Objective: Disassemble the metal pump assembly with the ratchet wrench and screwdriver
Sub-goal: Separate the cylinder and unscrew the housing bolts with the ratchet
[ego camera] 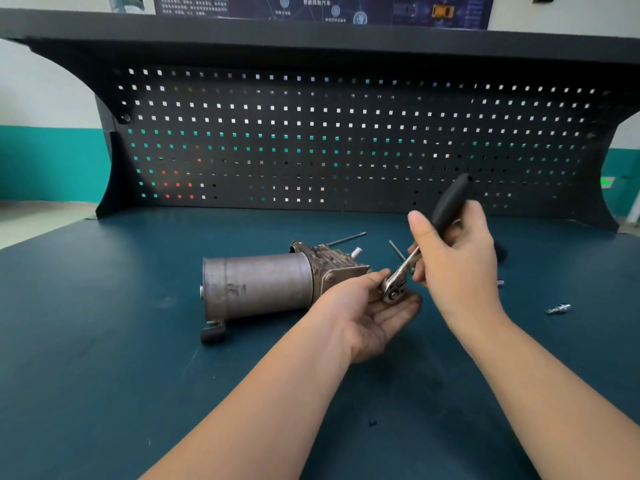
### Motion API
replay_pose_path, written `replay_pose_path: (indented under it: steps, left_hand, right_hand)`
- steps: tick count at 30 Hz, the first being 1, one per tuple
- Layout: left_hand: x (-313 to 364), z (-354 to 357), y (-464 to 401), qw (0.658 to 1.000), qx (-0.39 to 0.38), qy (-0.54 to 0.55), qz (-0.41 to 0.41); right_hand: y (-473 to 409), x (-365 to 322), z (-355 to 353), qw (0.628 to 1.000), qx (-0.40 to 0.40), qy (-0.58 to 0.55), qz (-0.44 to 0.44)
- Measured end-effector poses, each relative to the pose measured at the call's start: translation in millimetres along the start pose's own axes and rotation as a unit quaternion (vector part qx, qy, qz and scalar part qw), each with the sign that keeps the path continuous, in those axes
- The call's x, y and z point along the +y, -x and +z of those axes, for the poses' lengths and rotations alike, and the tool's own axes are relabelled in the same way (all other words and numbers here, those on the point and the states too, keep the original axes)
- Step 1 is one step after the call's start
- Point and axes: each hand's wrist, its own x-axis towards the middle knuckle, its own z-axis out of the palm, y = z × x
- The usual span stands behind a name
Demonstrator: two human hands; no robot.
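The metal pump assembly (263,285) lies on its side on the dark green bench, its grey cylinder to the left and its finned cast head to the right. My right hand (457,268) grips the black handle of the ratchet wrench (446,206), which slants down to the left. My left hand (374,306) is palm up just right of the pump head, and the wrench's chrome head (393,289) sits at its fingers, with the thumb against it. Whether a socket is fitted is hidden.
Two thin long rods (346,239) (396,250) lie behind the pump. A small chrome bit (558,309) rests at the right. A dark round object (501,252) sits behind my right hand. A black pegboard (346,140) closes off the back of the bench.
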Motion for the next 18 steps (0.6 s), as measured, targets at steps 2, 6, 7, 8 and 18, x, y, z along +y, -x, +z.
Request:
replay_pose_path:
  steps: [2,6,7,8,18]
  left_hand:
    - [-1.0,-0.3,-0.9,1.0,-0.003,-0.014,0.001]
    - [-4.3,1.1,-4.3,0.999,0.006,-0.046,0.011]
    - [-5.3,1.4,-5.3,0.999,0.011,-0.051,0.012]
    - [-5.8,1.6,-6.2,0.998,0.016,-0.056,0.013]
    - [1.2,-0.8,-1.6,1.0,0.005,-0.028,0.009]
  right_hand:
    - [-4.9,7.1,-1.0,0.998,0.02,-0.011,0.057]
    - [-9.0,29.0,-2.8,0.903,0.086,-0.172,0.385]
    - [-6.9,33.4,-4.1,0.867,0.088,-0.206,0.445]
    - [-5.5,36.2,-5.0,0.846,0.094,-0.222,0.476]
    - [-10.9,16.8,-6.7,0.976,0.041,-0.133,0.165]
